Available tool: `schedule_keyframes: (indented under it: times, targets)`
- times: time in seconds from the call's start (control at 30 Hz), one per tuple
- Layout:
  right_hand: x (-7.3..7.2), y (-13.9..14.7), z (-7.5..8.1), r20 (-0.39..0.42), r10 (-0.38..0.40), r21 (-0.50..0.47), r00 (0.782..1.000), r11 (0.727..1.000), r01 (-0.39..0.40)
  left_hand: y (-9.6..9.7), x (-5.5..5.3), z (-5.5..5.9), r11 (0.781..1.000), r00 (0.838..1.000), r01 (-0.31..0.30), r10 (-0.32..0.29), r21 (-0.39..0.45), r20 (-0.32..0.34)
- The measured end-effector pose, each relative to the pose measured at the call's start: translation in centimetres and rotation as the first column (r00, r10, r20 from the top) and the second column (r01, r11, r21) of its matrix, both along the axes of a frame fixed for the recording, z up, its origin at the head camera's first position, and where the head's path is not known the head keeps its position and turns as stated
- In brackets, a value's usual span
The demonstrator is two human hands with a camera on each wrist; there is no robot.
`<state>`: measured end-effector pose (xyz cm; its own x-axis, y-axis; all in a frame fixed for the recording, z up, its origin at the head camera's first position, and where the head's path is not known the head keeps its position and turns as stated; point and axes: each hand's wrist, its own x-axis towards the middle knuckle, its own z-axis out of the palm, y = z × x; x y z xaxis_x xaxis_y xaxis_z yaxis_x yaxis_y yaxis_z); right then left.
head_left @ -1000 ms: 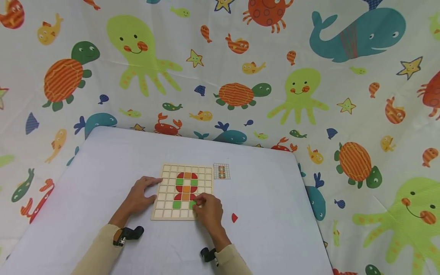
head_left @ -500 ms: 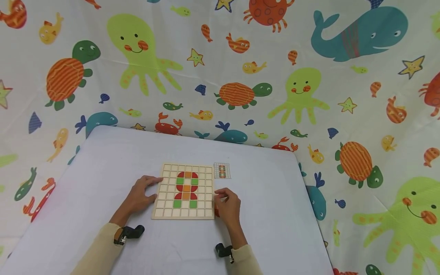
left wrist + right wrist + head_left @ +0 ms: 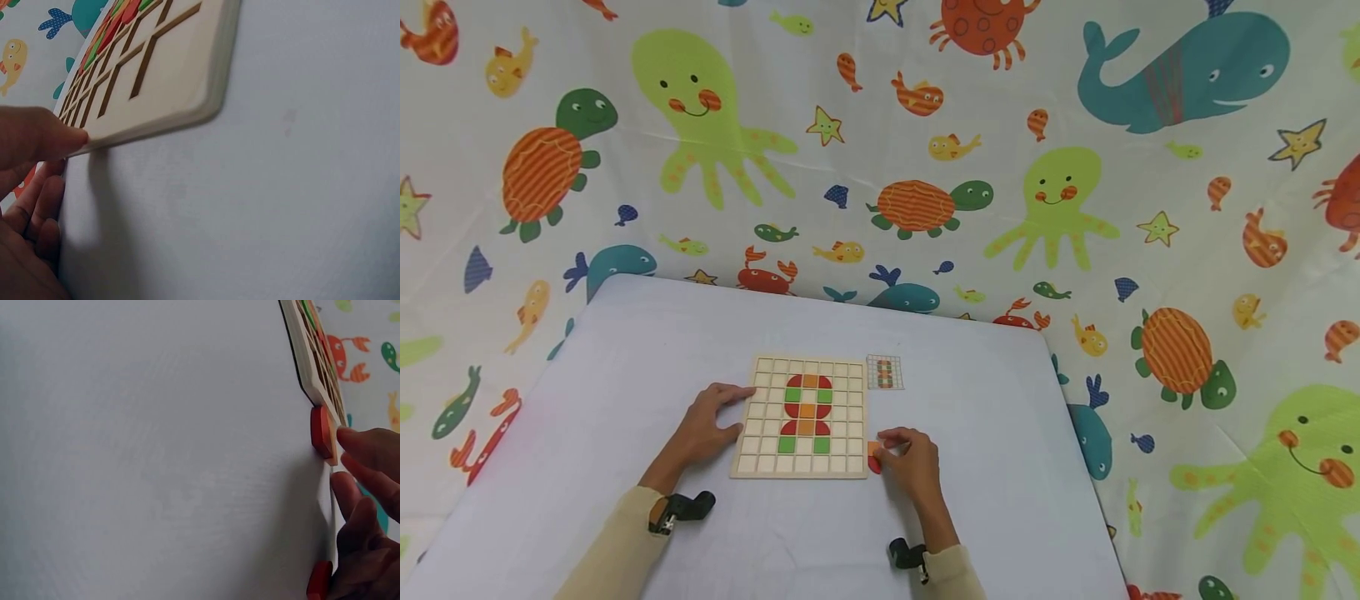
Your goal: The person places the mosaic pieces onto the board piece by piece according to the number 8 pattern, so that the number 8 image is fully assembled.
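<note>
A wooden grid board [image 3: 767, 467] lies on the white table, with red, orange and green tiles forming a figure in its middle columns. My left hand [image 3: 703, 427] rests along the board's left edge, thumb and forefinger spread apart; in the left wrist view the thumb [image 3: 59, 137] touches the edge. Beside the board's right edge lie an orange tile [image 3: 872, 447] and a red tile [image 3: 874, 467]. My right hand [image 3: 913, 462] is right next to them, thumb and fingers apart. Whether a fingertip touches the orange tile is unclear.
A small printed pattern card [image 3: 884, 372] lies at the board's upper right. Another red piece [image 3: 320, 580] lies below the right hand in the right wrist view. A sea-animal cloth [image 3: 917, 125] hangs behind the table.
My right hand has left the green tile at the board's lower right and moved right, then slightly down, uncovering the loose orange and red tiles. The left hand stays put.
</note>
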<state>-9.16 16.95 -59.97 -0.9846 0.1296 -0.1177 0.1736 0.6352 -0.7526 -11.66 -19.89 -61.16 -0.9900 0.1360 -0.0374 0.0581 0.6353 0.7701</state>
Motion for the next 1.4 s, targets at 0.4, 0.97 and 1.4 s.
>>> schedule_keyframes:
  times: [0.4, 0.97, 1.4]
  targets:
    - [0.4, -0.2, 0.1, 0.011, 0.031, 0.070, 0.999, 0.997, -0.032, 0.0, 0.1, -0.1, 1.000, 1.000, 0.000, 0.000, 0.012, -0.008]
    - [1.7, -3.1, 0.9, -0.098, 0.064, -0.185, 0.993, 0.979, -0.081, 0.0, 0.1, -0.2, 1.000, 1.000, 0.001, -0.001, 0.007, -0.016]
    - [2.5, -8.0, -0.1, -0.077, 0.151, -0.161, 0.985, 0.974, -0.162, 0.1, 0.1, 0.1, 1.000, 1.000, -0.003, 0.003, 0.010, -0.002]
